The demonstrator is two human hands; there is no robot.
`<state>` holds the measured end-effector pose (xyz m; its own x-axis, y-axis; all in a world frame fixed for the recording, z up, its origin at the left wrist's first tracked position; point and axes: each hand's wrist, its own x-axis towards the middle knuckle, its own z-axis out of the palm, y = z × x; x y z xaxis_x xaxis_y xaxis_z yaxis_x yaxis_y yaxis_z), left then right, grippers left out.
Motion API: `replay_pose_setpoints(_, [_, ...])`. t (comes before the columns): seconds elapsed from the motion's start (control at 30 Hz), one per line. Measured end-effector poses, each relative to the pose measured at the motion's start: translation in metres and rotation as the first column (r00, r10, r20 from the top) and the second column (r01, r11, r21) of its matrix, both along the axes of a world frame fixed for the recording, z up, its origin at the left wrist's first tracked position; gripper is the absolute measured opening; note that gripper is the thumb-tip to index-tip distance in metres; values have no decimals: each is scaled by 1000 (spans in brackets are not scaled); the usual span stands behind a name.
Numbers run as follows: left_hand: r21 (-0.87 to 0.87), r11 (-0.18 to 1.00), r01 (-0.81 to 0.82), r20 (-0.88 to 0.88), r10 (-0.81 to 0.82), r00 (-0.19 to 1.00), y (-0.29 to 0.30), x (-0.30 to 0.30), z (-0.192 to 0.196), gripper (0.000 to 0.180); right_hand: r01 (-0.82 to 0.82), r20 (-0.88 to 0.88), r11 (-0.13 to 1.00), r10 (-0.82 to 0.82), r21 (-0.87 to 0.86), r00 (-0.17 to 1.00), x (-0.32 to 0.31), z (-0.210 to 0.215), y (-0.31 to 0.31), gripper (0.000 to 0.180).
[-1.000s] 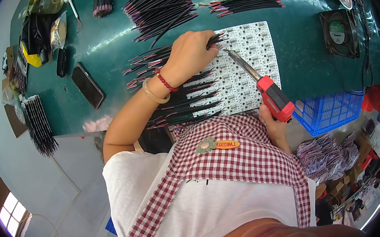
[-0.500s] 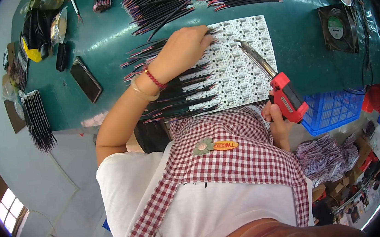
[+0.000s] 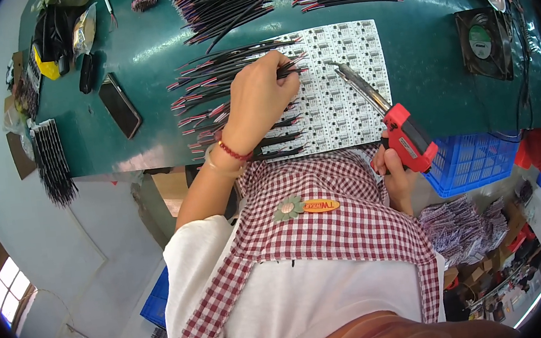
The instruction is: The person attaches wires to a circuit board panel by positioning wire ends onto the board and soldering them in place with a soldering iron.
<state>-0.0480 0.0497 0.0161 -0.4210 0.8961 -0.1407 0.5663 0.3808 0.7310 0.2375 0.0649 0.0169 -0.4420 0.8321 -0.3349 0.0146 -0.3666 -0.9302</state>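
Your left hand (image 3: pixel 262 87) pinches a black wire (image 3: pixel 290 71) onto the white circuit panel (image 3: pixel 342 95) on the green bench (image 3: pixel 433 86). Your right hand (image 3: pixel 394 169) grips a red soldering gun (image 3: pixel 405 135), its tip just right of the left hand's fingers.

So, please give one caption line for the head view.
Left hand presses wires on white circuit panel; right hand holds red soldering gun.

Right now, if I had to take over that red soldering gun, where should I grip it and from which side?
Probably grip the red handle, coming from the near table edge, as the right hand does. The long metal tip points away over the white circuit board panel and is likely hot.
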Motion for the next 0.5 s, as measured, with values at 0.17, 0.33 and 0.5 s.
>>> replay_pose_setpoints(0.17, [-21, 999, 42, -42, -43, 998, 8, 2, -7, 19, 10, 69, 999, -6, -52, 998, -3, -2, -3, 33])
replay_pose_setpoints(0.33, [-72, 996, 50, -48, -54, 997, 11, 2, -1, 22, 20, 43, 992, -15, -124, 999, -6, -2, -6, 30])
replay_pose_setpoints(0.5, [-110, 991, 77, -91, -87, 992, 11, 2, 4, 22, 6, 85, 999, -2, -42, 996, -13, 3, -3, 32])
